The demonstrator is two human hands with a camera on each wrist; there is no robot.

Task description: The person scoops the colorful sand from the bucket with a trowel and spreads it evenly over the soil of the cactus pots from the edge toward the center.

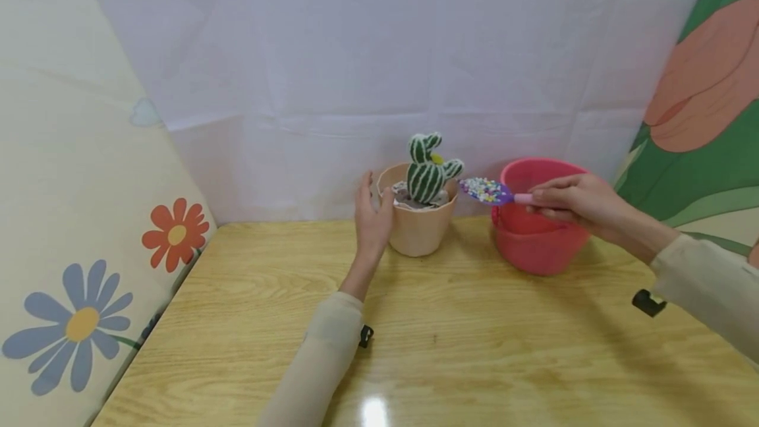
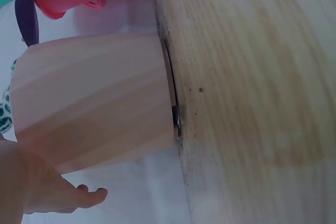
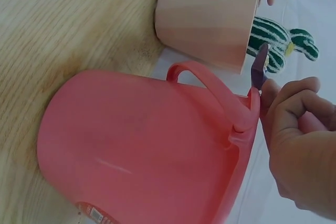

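Observation:
A knitted green-and-white cactus (image 1: 424,182) stands in a peach flowerpot (image 1: 418,232), with greyish fill around its base. My left hand (image 1: 373,223) is at the pot's left side, thumb near the rim and fingers extended. In the left wrist view that hand (image 2: 47,187) overlaps the lower left of the pot (image 2: 94,98). My right hand (image 1: 578,203) grips the pink handle of a small trowel (image 1: 505,198). Its purple blade carries a heap of multicoloured pebbles (image 1: 483,188), level beside the pot's right rim. The right wrist view shows curled fingers (image 3: 302,100) around the handle.
A pink bucket (image 1: 542,252) with a handle (image 3: 210,90) stands right of the pot, beneath my right hand. Both sit at the back of a wood-grain table (image 1: 439,341), close to a white cloth backdrop (image 1: 356,51). Flower-printed cloths (image 1: 71,170) hang at the sides.

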